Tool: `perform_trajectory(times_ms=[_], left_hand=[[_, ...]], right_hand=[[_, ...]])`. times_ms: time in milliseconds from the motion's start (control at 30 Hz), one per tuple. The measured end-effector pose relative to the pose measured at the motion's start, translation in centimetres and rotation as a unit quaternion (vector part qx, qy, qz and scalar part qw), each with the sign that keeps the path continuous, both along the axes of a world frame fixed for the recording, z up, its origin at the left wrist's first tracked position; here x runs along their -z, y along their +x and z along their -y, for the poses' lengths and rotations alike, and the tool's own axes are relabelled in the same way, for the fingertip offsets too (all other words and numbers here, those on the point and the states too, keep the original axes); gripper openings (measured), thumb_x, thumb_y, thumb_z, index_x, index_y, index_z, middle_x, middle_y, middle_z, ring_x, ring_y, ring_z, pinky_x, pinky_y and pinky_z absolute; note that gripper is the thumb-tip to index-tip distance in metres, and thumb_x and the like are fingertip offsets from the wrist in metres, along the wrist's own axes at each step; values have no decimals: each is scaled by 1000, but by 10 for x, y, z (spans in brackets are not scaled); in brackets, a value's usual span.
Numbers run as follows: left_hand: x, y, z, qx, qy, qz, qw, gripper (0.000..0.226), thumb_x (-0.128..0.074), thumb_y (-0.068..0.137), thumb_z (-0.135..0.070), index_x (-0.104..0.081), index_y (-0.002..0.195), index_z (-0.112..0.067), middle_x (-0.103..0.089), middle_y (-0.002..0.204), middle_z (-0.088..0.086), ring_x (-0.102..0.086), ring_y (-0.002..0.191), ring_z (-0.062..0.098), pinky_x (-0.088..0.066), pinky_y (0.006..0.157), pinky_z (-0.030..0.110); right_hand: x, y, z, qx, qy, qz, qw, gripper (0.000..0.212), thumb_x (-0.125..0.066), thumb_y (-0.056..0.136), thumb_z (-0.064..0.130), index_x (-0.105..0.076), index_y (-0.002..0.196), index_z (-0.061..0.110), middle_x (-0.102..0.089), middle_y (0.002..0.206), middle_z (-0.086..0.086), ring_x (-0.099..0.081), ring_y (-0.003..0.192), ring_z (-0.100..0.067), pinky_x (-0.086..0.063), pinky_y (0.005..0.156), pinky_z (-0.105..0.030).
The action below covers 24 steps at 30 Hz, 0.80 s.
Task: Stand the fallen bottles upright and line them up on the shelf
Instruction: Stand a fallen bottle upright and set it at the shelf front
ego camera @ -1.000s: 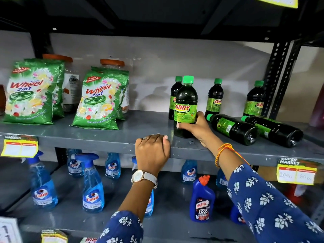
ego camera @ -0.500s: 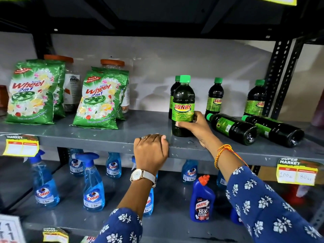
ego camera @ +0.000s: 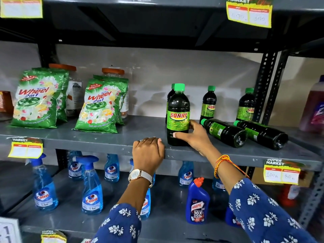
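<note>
A dark Sunny bottle (ego camera: 178, 109) with a green cap stands upright near the front edge of the grey shelf (ego camera: 87, 140). My right hand (ego camera: 194, 135) wraps its lower part from the right. Another upright bottle (ego camera: 169, 99) hides just behind it. Two more stand at the back: one (ego camera: 208, 104) in the middle and one (ego camera: 246, 105) at the right. Two bottles lie on their sides to the right, the nearer one (ego camera: 226, 132) and the farther one (ego camera: 263, 134), caps pointing back-left. My left hand (ego camera: 149, 151) curls over the shelf's front edge.
Green Wheel detergent bags (ego camera: 100, 106) and orange-lidded jars (ego camera: 73, 92) fill the shelf's left half. Blue Colin spray bottles (ego camera: 92, 190) and a Harpic bottle (ego camera: 197, 202) stand on the lower shelf. A perforated upright post (ego camera: 264, 85) bounds the right side. Yellow price tags hang from the edges.
The held bottle has shifted slightly left toward the front edge, and my right hand's grip has slid lower on it. My left hand stays on the shelf edge. The view has tilted upward a little.
</note>
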<state>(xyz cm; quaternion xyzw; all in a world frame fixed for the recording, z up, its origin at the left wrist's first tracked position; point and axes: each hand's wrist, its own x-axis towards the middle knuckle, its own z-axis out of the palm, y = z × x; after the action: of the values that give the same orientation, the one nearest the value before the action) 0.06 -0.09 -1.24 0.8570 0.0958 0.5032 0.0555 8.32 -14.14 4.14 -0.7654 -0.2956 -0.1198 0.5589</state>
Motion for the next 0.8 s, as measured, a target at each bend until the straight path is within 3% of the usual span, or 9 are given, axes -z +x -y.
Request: perform_trajectory(times_ms=[233, 467, 633, 700, 800], left_hand=[[1, 0, 0, -3, 1, -6, 1000, 39, -35, 86, -23, -64, 62, -14, -70, 63, 5, -61, 56, 24, -39, 61, 32], [1, 1, 0, 2, 0, -1, 1000, 37, -36, 85, -23, -62, 61, -15, -69, 62, 5, -60, 55, 24, -39, 60, 32], [2, 1, -1, 8, -8, -23, 1000, 39, -35, 86, -24, -65, 64, -14, -70, 66, 6, -62, 59, 25, -39, 62, 33], [2, 2, 0, 23, -10, -9, 1000, 41, -33, 88, -25, -67, 70, -13, -72, 72, 8, -64, 64, 28, -40, 63, 33], [2, 0, 2, 65, -83, 85, 991, 44, -31, 91, -26, -69, 97, -3, -70, 103, 17, -66, 91, 30, -46, 79, 38]], right_hand=[[3, -10, 5, 0, -9, 21, 1000, 46, -82, 61, 27, -62, 103, 27, -67, 97, 8, -62, 88, -4, -43, 71, -11], [3, -12, 6, 1, -10, 23, 1000, 44, -81, 62, 30, -60, 101, 29, -65, 93, 12, -56, 83, 11, -41, 62, -2], [4, -15, 6, -6, -8, 10, 1000, 45, -81, 63, 29, -58, 102, 28, -65, 99, 8, -61, 89, -5, -48, 81, -23], [3, -16, 8, -24, 18, -13, 999, 50, -82, 62, 32, -56, 105, 30, -64, 106, 7, -62, 95, -9, -48, 80, -20], [-3, -13, 25, 24, 111, -60, 992, 74, -77, 68, 43, -45, 130, 17, -54, 119, 4, -56, 102, -12, -46, 74, -11]])
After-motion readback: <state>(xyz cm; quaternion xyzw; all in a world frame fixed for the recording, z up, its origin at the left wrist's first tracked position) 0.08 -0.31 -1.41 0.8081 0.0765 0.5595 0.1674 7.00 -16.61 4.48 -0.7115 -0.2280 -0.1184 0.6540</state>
